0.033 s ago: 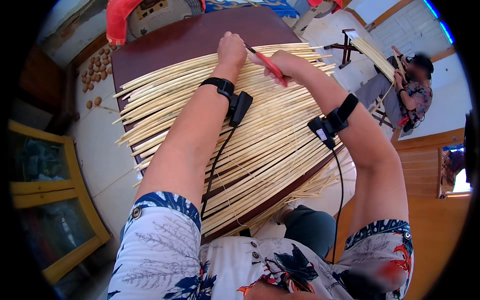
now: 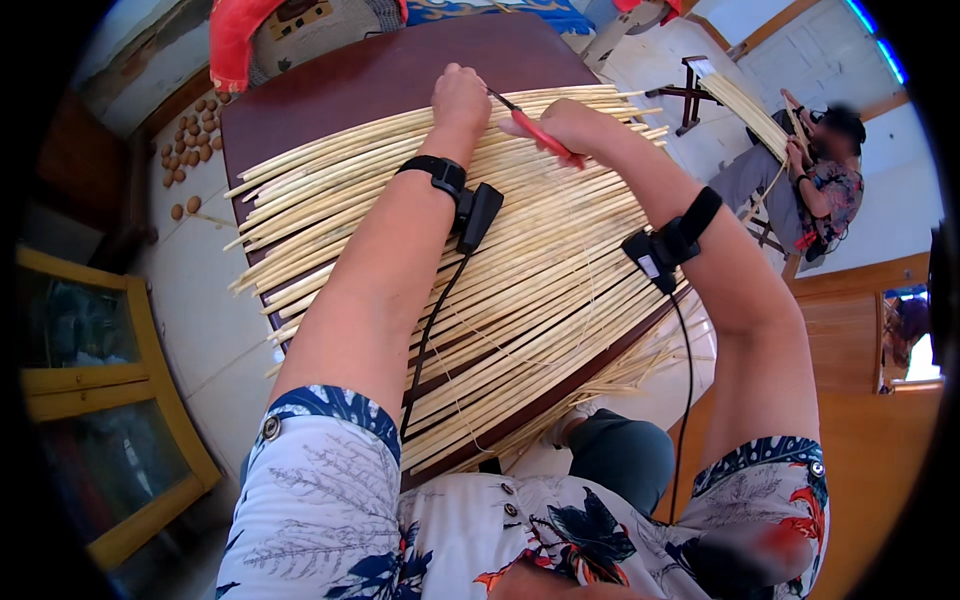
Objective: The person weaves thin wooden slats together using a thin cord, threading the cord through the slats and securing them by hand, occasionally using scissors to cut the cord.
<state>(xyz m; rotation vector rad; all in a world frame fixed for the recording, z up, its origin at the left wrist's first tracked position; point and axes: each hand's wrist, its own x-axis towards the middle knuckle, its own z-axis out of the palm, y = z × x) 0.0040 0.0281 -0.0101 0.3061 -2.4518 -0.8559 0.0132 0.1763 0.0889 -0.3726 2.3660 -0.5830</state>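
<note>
A mat of pale peeled rods (image 2: 470, 330) lies across a dark red-brown table (image 2: 340, 80), with thin cords lying over the rods. At the far side of the rods my left hand (image 2: 458, 105) is closed, its fingertips beside the dark blade tips; what it grips is hidden. My right hand (image 2: 570, 130) is closed on red-handled scissors (image 2: 543, 138), whose blades point toward my left hand. Both my forearms wear black straps with small devices and cables.
At the right a seated co-worker (image 2: 820, 185) holds pale rods (image 2: 740, 105) by a wooden stand. Round brown objects (image 2: 190, 140) lie on the floor at left, near a yellow glass-paned cabinet (image 2: 140, 390). Red cloth (image 2: 232, 50) hangs beyond the table's far edge.
My hands have shifted very slightly, with the scissors still in my right hand at the same place over the far rods.
</note>
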